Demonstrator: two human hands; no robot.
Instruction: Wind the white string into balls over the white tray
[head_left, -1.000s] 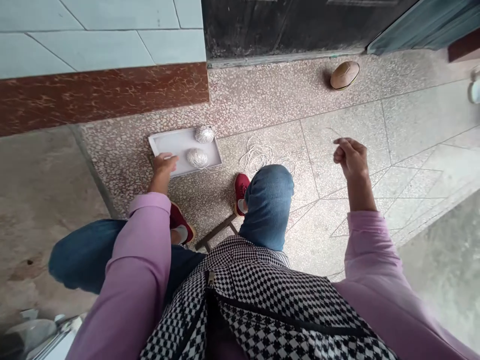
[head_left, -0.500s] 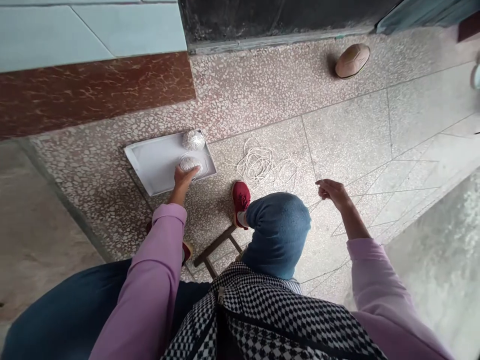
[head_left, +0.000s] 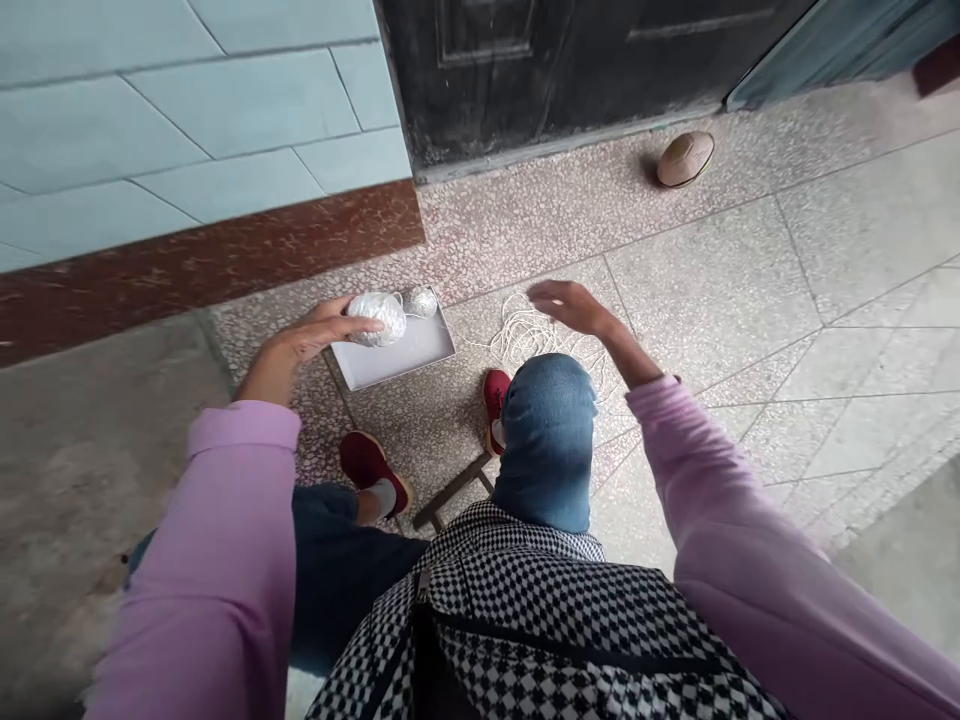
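A large ball of white string (head_left: 377,318) is gripped in my left hand (head_left: 319,330), with the thumb over its near side. This ball is raised above a shallow white tray (head_left: 397,358) on the floor. Inside the tray's far right corner lies a smaller ball of white string (head_left: 422,302), and a strand shows between the two balls. My right hand (head_left: 570,305) hovers over a loose tangle of white string (head_left: 517,335) on the floor. Its fingers stretch out to the left, slightly blurred, and I see nothing between them.
My raised knee (head_left: 547,430) and red shoes (head_left: 367,465) are close to the tray and tangle. A wooden stool (head_left: 454,492) is partly under me. A pinkish ball-like object (head_left: 686,160) rests near the dark door (head_left: 585,70). A tiled wall (head_left: 247,110) rises behind the tray.
My left hand has lifted the large string ball up out of the tray. My right hand has moved left, over the tangle, and its fingers have straightened. The view has tilted up.
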